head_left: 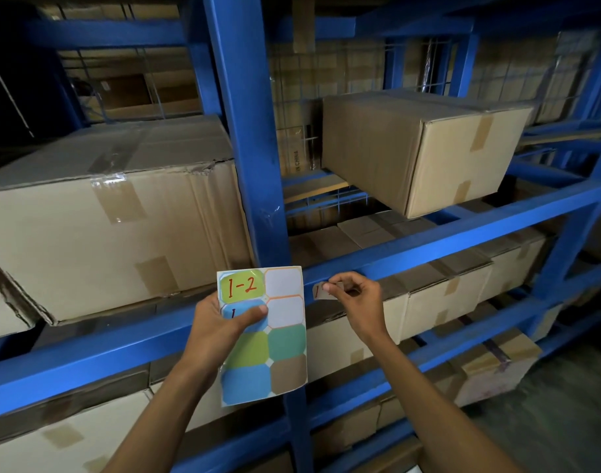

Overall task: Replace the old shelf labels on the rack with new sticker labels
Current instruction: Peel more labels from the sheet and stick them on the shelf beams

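Nearest the camera, the left hand [224,322] grips the sticker sheet [265,336] with its thumb pressed across the sheet's upper half, over a blue sticker marked in red. The sheet is thin, glossy paper that bows slightly, so it is best pinched along an edge as it is here. It carries two columns of rounded stickers: a yellow-green sticker [243,286] on top reads "1-2" in red, two cells at upper right are bare backing with orange outlines, and green, teal, blue and brown ones lie unused below.

Just beside the sheet, the right hand [357,298] pinches a small label [321,290] between thumb and fingertips. It is a pale, curled slip with a red stroke on it, probably the old label, though the view is too blurred to be sure. Feather-light and tacky, it should be handled by a corner.

Behind the hands runs the blue shelf beam [463,238] of the rack, with cardboard boxes [425,148] stacked further back.
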Tool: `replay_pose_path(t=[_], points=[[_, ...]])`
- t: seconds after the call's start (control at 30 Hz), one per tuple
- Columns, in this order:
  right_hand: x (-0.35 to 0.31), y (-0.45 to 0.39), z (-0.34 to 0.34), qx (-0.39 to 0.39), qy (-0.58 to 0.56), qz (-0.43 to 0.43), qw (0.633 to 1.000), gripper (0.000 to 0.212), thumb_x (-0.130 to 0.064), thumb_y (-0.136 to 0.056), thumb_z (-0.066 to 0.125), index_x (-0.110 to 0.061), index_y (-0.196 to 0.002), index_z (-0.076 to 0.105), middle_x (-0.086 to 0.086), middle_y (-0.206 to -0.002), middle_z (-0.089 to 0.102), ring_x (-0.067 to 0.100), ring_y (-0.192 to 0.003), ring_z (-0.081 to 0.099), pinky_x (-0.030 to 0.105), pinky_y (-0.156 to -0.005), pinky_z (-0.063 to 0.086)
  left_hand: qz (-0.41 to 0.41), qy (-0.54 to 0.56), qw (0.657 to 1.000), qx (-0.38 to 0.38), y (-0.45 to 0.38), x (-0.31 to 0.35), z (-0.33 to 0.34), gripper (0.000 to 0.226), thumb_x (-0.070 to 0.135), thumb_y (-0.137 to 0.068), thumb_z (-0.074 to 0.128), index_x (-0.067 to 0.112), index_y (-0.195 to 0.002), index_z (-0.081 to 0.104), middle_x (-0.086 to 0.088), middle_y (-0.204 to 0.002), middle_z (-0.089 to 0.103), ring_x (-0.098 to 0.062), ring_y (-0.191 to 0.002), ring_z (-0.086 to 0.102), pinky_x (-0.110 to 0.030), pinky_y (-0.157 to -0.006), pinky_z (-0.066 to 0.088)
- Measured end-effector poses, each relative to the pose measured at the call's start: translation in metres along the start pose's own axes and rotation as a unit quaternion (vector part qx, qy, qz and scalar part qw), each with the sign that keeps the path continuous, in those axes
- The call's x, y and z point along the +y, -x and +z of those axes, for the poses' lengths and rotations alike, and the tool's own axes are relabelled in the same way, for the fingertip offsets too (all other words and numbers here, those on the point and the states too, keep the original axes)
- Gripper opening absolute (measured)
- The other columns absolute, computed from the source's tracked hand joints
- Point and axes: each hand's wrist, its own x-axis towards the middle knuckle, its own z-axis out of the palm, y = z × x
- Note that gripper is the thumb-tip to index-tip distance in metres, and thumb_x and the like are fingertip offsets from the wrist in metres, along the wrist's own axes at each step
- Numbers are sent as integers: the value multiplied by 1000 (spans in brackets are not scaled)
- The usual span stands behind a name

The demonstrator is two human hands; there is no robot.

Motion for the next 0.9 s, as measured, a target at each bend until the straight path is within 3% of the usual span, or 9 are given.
replay_pose_path(t=[0.2, 0.37, 0.7, 0.9], points=[[3, 1, 3, 14, 9, -7, 1000, 10, -9, -79, 80, -13, -86, 75, -8, -75, 71, 2, -72, 64, 17, -72, 54, -5, -4, 1000, 0, 0, 2, -3, 33, 20, -79, 81, 15, -108, 67, -6, -102, 78, -26, -85, 77, -49, -77, 62], [4, 2, 6, 32, 40, -14, 999, 15, -14, -77, 81, -26, -82, 73, -13, -77, 71, 5, -73, 65, 17, -70, 55, -3, -6, 1000, 0, 1, 4, -3, 32, 18, -79, 81, 15, -108, 67, -7, -101, 78, -25, -84, 77, -45, -74, 63], [2, 8, 12, 106, 166, -23, 980, 16, -40, -74, 82, -33, -83, 71, -18, -76, 67, 3, -76, 64, 25, -61, 52, 1, -1, 1000, -9, 7, 10, -2, 31, 15, -79, 80, 13, -107, 69, -8, -100, 79, -27, -85, 77, -49, -77, 62], [-8, 8, 10, 118, 169, 17, 978, 49, -50, -68, 83, -36, -103, 52, -9, -75, 70, 7, -73, 65, 29, -60, 50, 2, 0, 1000, -10, 10, 13, -4, 35, 15, -79, 81, 10, -111, 68, -11, -104, 77, -31, -89, 76, -58, -83, 59]])
